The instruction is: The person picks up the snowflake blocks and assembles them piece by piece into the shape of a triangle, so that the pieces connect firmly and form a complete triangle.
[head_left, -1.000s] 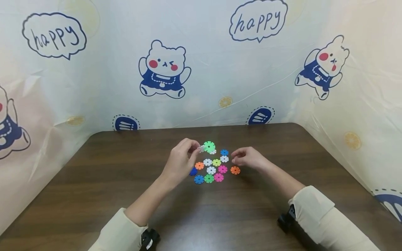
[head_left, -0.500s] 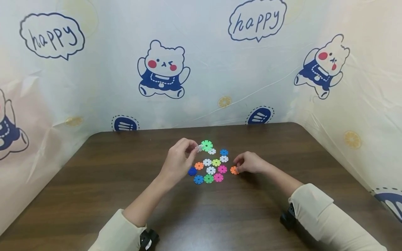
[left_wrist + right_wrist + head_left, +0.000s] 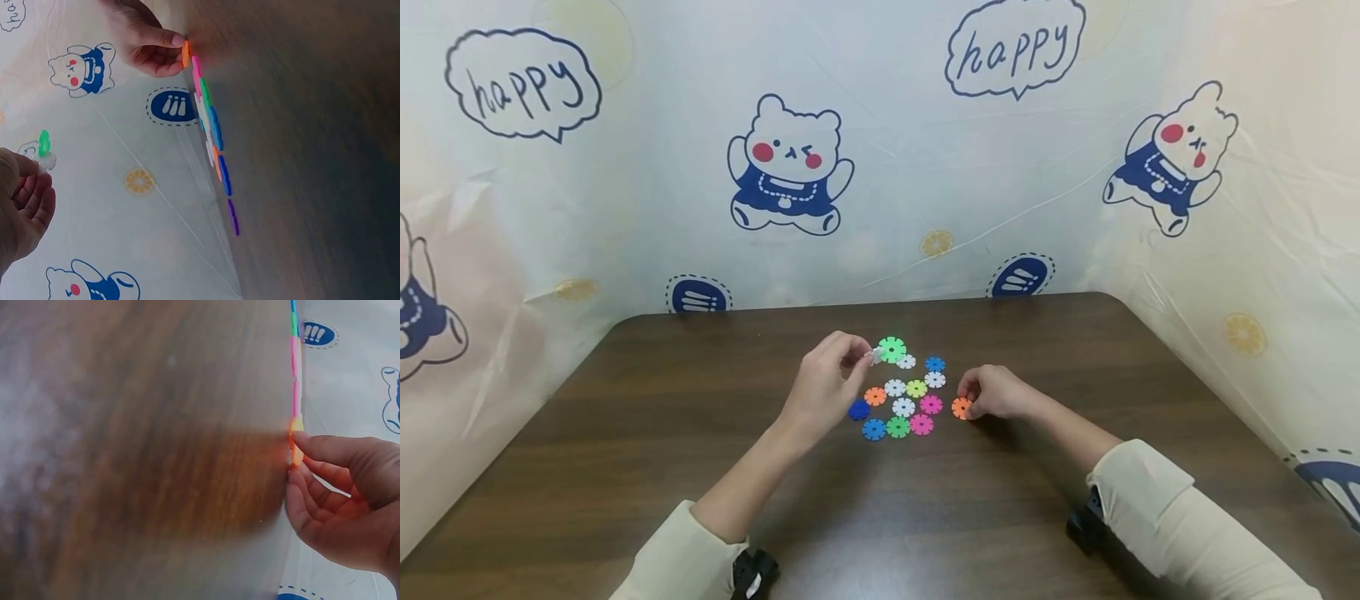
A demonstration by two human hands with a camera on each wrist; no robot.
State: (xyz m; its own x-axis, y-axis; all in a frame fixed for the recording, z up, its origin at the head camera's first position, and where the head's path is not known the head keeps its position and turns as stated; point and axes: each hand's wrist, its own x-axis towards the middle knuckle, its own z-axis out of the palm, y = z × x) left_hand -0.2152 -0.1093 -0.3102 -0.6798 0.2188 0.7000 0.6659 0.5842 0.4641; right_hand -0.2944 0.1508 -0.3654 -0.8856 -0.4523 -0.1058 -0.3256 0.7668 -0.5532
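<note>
My left hand (image 3: 829,379) pinches a white notched plastic disc (image 3: 47,164) above the table. A green notched disc (image 3: 892,349) is slotted onto it and stands at an angle to it. At the right of a group of flat discs, my right hand (image 3: 1003,392) has thumb and fingertips on an orange notched disc (image 3: 961,408). Seen from the right wrist, the thumb lies on that disc's face with the fingers curled at its edge, and it is at the tabletop. Part of the orange disc is hidden by the fingers.
Loose discs lie flat between the hands, among them a pink disc (image 3: 931,404), a yellow disc (image 3: 917,389), a second green disc (image 3: 898,427) and a dark blue disc (image 3: 859,409). A purple disc (image 3: 233,217) shows in the left wrist view. A printed curtain (image 3: 880,150) surrounds the brown table (image 3: 700,417).
My right hand has come down toward me from beside the blue and white discs to the orange disc and now grips it. The left hand, with its joined discs, has shifted slightly left.
</note>
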